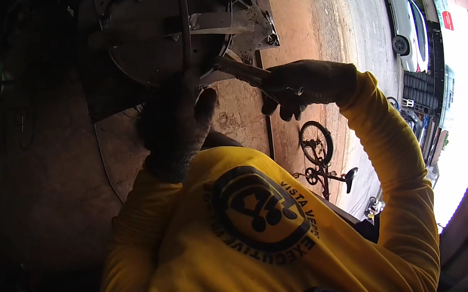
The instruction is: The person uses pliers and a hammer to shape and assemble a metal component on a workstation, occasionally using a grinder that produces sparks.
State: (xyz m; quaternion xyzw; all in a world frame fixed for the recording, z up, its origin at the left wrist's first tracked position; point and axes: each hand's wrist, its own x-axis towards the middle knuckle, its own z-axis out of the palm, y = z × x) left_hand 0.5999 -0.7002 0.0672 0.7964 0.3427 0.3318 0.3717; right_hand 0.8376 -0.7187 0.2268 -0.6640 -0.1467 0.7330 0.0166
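Yellow shirt (204, 280), 2 long wrinkled yellow sleeves (393, 166), round black emblem (262, 213) on front, black lettering (304, 247) curving around it

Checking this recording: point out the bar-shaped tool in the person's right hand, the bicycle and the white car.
Bar-shaped tool (243, 71): head view, middle of its exposed length.
Bicycle (324, 177): head view, on its frame.
White car (403, 14): head view, side between its wheels.
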